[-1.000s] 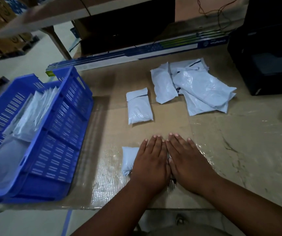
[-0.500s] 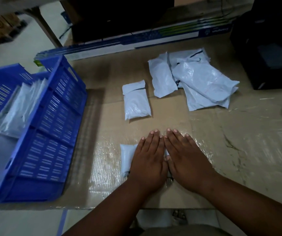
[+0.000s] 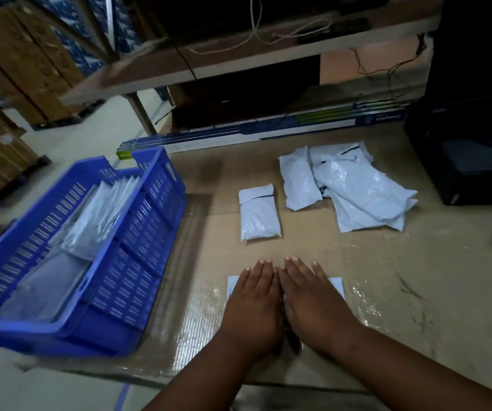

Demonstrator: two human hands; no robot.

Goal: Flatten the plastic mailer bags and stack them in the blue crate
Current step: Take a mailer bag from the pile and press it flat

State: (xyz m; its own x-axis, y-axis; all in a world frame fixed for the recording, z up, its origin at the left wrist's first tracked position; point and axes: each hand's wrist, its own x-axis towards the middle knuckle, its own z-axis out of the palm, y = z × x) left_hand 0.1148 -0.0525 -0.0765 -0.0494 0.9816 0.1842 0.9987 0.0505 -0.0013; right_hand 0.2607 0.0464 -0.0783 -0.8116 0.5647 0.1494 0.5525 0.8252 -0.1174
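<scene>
Left hand (image 3: 252,304) and right hand (image 3: 313,301) lie side by side, fingers (image 3: 261,272) straight, pressing a pale flat plastic mailer bag (image 3: 232,287) onto the cardboard-covered counter (image 3: 416,292), right of the slatted blue plastic crate (image 3: 126,280).

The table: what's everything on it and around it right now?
crate: one, blue, left on the table, holding flat bags.
pressed bag: one, pale blue-white, near edge, corners showing beside both hands.
single bag: one, pale blue-white, mid table.
bag pile: several, pale blue-white, overlapping, far right.
long box: one, blue and white, along the table's back edge.
black unit: one, far right.
shelf: one, brown, above the table, cables on it.
cartons: several, brown, left background.
left hand: flat, pressing the bag.
right hand: flat, pressing the bag.
</scene>
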